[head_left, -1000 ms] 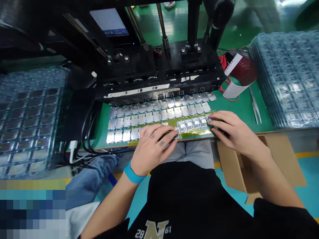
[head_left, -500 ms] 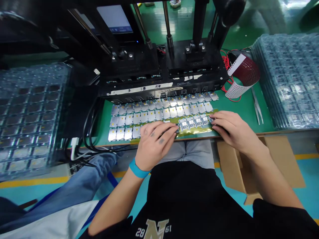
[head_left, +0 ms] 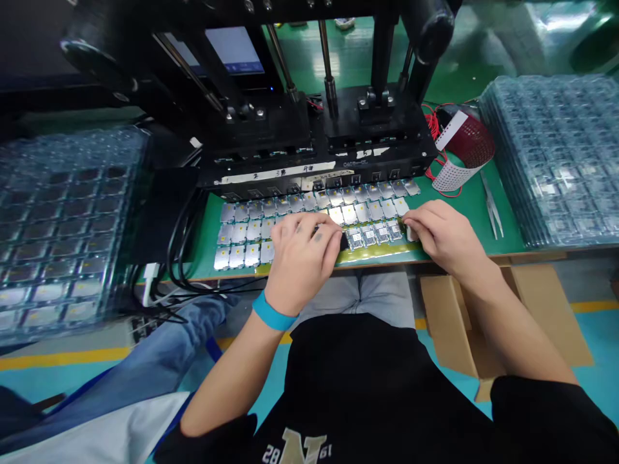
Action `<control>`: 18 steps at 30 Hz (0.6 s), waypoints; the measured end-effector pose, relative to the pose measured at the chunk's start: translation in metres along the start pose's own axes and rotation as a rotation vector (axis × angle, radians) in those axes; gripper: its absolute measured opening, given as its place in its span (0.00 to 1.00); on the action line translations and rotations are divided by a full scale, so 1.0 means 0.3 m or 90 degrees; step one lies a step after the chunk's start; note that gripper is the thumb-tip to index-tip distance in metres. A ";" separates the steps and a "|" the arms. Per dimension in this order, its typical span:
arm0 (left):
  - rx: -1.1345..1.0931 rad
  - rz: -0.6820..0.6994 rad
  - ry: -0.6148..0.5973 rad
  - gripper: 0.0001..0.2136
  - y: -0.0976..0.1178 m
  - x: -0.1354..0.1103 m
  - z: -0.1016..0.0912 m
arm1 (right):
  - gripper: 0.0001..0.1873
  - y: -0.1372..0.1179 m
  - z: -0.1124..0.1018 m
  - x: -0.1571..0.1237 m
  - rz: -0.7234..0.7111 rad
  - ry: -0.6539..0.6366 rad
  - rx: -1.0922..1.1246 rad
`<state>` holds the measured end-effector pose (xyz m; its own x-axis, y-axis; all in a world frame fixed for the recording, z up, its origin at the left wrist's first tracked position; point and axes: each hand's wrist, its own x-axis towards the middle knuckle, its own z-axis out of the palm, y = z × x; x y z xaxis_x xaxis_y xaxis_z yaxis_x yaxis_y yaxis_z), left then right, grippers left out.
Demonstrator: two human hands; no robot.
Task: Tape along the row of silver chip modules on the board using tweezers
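Rows of silver-lidded electronic modules (head_left: pixel 309 229) lie on a green bench mat (head_left: pixel 207 238). Along the front, an olive strip (head_left: pixel 372 251) carries modules with white labels (head_left: pixel 368 236). My left hand (head_left: pixel 302 261) curls over the middle of the front rows, its fingertips against a small black object (head_left: pixel 344 241). Part of the rows is hidden under that hand. My right hand (head_left: pixel 438 235) rests at the strip's right end, its fingertips pinching a small silver module (head_left: pixel 411 233).
A black press fixture (head_left: pixel 314 148) with steel posts stands behind the rows. Stacks of clear trays (head_left: pixel 556 161) rise on the right, with tweezers (head_left: pixel 492 206) and red wires (head_left: pixel 435 122) nearby. More trays (head_left: pixel 62 225) lie left. A cardboard box (head_left: pixel 483 322) sits below the bench.
Both hands have moved slightly up the bench, and the view has shifted. My right fingertips now pinch a silver module at the strip's end, and my left hand covers more of the front rows.
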<state>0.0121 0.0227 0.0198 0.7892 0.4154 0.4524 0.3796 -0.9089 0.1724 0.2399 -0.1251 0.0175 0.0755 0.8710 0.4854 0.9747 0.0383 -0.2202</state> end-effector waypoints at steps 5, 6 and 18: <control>0.014 0.011 0.006 0.08 0.014 -0.014 -0.008 | 0.07 -0.004 -0.001 -0.036 0.013 0.029 0.002; 0.006 0.017 0.003 0.07 0.016 -0.022 -0.011 | 0.06 -0.007 -0.008 -0.044 -0.001 0.019 0.013; 0.000 0.033 0.009 0.04 0.008 -0.042 -0.005 | 0.06 -0.025 -0.002 -0.044 -0.005 0.027 0.004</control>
<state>0.0022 0.0152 0.0158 0.8007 0.3673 0.4732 0.3382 -0.9292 0.1490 0.2319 -0.1372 0.0134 0.0771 0.8489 0.5230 0.9738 0.0484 -0.2220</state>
